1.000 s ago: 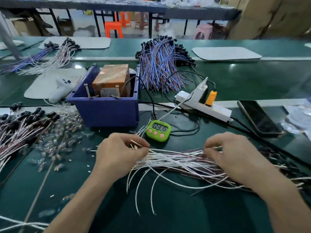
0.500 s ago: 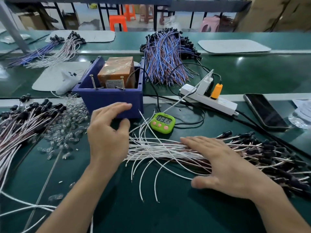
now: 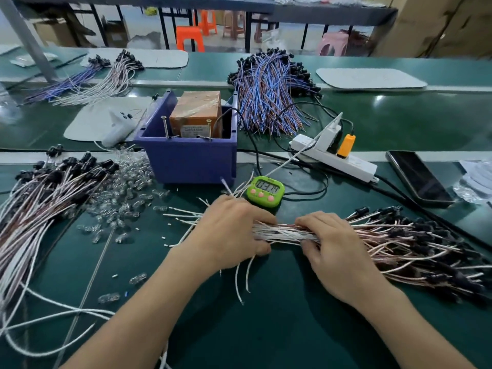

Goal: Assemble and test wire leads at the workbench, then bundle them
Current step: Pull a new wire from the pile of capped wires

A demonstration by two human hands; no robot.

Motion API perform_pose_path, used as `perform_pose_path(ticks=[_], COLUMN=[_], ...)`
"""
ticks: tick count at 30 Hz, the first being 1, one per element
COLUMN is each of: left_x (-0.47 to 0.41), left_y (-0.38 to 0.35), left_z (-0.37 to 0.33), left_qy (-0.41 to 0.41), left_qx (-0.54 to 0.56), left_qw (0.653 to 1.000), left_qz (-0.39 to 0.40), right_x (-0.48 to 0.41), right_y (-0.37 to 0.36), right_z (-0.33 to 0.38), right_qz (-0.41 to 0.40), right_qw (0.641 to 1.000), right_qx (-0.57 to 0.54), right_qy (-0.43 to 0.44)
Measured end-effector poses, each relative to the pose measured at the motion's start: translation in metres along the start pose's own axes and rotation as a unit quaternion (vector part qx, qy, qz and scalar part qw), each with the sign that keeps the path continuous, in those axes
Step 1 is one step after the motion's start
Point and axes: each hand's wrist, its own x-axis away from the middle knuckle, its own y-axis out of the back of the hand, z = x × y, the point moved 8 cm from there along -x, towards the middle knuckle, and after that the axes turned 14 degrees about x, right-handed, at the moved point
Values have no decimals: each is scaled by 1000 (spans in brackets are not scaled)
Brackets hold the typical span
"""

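A bundle of white and brown wire leads (image 3: pixel 285 233) lies across the green bench, its black sockets fanned out to the right (image 3: pixel 415 235) and bare white ends sticking out left. My left hand (image 3: pixel 229 233) grips the bundle near its bare ends, fingers curled over and thumb under. My right hand (image 3: pixel 330 246) grips the same bundle just to the right, fingers wrapped round it. Between the two hands a short stretch of gathered wires shows.
A green timer (image 3: pixel 265 191) sits just behind the hands. A blue bin (image 3: pixel 186 161) with an orange box stands behind left, a white power strip (image 3: pixel 335 155) and a phone (image 3: pixel 418 177) behind right. Another lead pile (image 3: pixel 45 198) and clear bulbs (image 3: pixel 127 193) lie at left.
Both hands were open half a second ago, the left one lifted near the blue bin. Now they have come together and closed round the wire bundle, drawing the loose wires into a tighter bunch.
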Motion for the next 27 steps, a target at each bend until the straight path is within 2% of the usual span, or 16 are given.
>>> perform_pose_path(ticks=[2, 5, 9, 13, 15, 18, 20, 23, 27], left_x=[-3, -10, -20, -25, -26, -22, -15, 0, 8], left_y=[2, 1, 4, 3, 0, -7, -9, -8, -7], left_z=[2, 2, -11, -5, -2, 2, 6, 12, 16], left_qy=[34, 67, 16, 8, 17, 43, 46, 28, 6], left_qx=[7, -13, -83, -70, -52, 10, 55, 119, 144], left_qw=[999, 997, 996, 996, 997, 995, 994, 992, 989], left_qz=[-7, 40, 31, 48, 63, 88, 77, 18, -31], right_x=[2, 1, -1, -8, -19, -32, -35, -23, -21], right_y=[-2, -4, -4, -6, -8, -12, -12, -11, -14], right_z=[11, 15, 14, 20, 19, 16, 26, 43, 44], right_qz=[-10, 2, 9, 26, 62, 122, 97, 9, -25], right_qw=[998, 995, 993, 990, 989, 983, 987, 993, 994], right_qx=[60, 97, 114, 135, 119, 28, 46, 96, 101], right_qy=[2, 5, -11, -25, -65, -133, -116, -66, -41])
